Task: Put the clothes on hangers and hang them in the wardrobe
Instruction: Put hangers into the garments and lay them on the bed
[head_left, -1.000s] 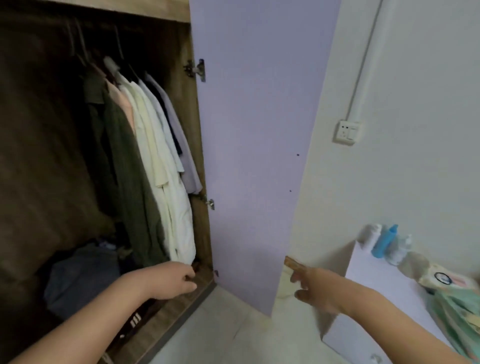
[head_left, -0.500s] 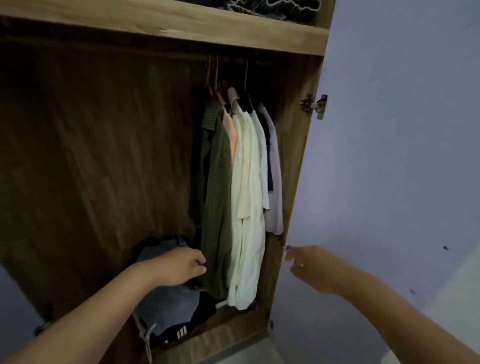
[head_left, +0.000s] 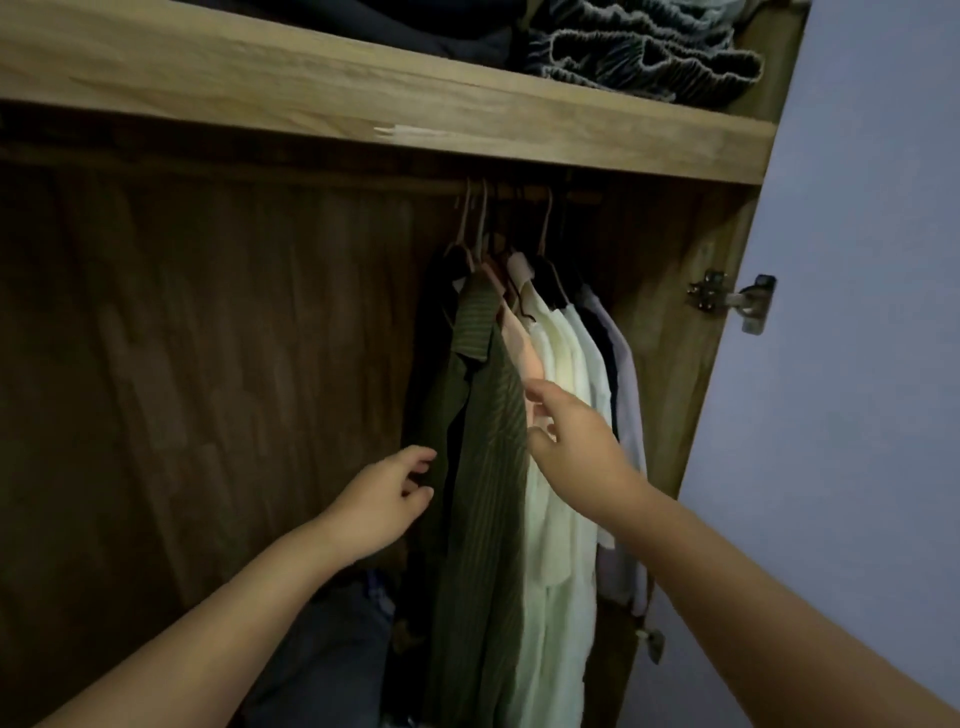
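Several garments hang on hangers from the rail (head_left: 514, 189) at the right end of the dark wooden wardrobe (head_left: 208, 364). A green ribbed shirt (head_left: 483, 467) hangs leftmost, then a peach one (head_left: 522, 348), cream and white shirts (head_left: 561, 545) and a pale lilac one (head_left: 626, 415). My left hand (head_left: 382, 501) is at the green shirt's left edge, fingers loosely curled and apart, holding nothing. My right hand (head_left: 576, 441) reaches to the front of the peach and cream shirts with fingers spread, touching them.
A wooden shelf (head_left: 363, 98) above the rail carries folded dark and grey fabrics (head_left: 639, 57). A heap of bluish clothes (head_left: 332, 654) lies on the wardrobe floor. The lilac door (head_left: 857, 415) stands open at the right on a metal hinge (head_left: 737, 301).
Both hands have risen from the wardrobe's lower part to the hanging clothes. My right hand has moved left from the door edge onto the shirts. The view has tilted upward.
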